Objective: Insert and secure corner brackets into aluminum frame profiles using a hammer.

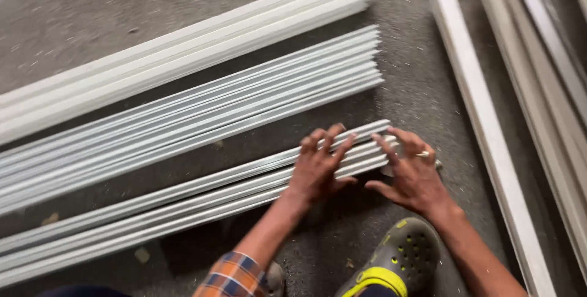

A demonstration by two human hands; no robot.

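Note:
A small bundle of long white metal strips [183,202] lies on the grey concrete floor, running from lower left to centre right. My left hand [319,165] rests flat on top of the bundle near its right end, fingers spread. My right hand [411,171] is at the very end of the same bundle, fingers spread and touching the strip ends; a ring shows on one finger. Neither hand is closed around a strip.
Two more stacks of white strips, a middle stack [202,116] and a far stack [183,52], lie parallel beyond. Long pale frame sections [489,126] lie on the right. A grey and yellow clog [394,260] sits below my hands.

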